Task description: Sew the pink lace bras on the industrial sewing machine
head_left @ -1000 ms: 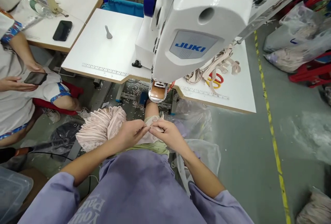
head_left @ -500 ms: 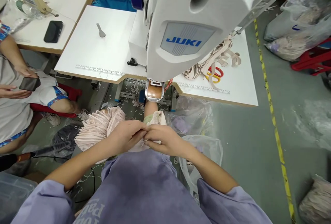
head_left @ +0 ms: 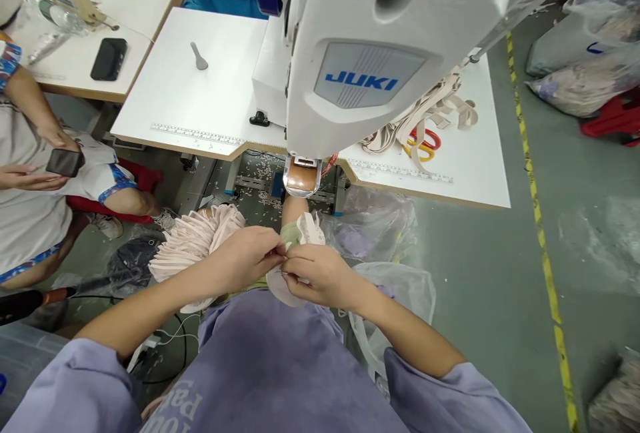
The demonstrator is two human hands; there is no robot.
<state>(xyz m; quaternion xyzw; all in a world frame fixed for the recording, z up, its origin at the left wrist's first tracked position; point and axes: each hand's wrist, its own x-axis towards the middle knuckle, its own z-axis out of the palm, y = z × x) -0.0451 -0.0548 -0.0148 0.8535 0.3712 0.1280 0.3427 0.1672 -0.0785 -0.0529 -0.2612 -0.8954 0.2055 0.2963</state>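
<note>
Over my lap, my left hand point(head_left: 254, 254) and my right hand point(head_left: 320, 274) meet fingertip to fingertip, both pinched. Between them is a pale beige fabric strip point(head_left: 311, 227); part of it stands up beyond the right hand and a rounded piece hangs below. The exact spot that the fingertips pinch is too small to make out. A thick bundle of pleated beige fabric strips point(head_left: 193, 243) lies on my left thigh, beside my left forearm. Ahead of the hands hangs the white head of a JUKI sewing machine point(head_left: 360, 76), its rounded metal-and-brown arm end point(head_left: 303, 177) just above my knee.
The white machine table point(head_left: 210, 103) bears loose beige strips point(head_left: 430, 113) and scissors point(head_left: 424, 145) with red and yellow handles. Clear plastic bags point(head_left: 405, 293) lie on the floor at right. To the left sits a co-worker point(head_left: 35, 199) holding a phone point(head_left: 65, 162).
The fabric between my hands has shifted, and a rounded part now hangs lower under my right fingers. My hands stay close together. The view has moved slightly.
</note>
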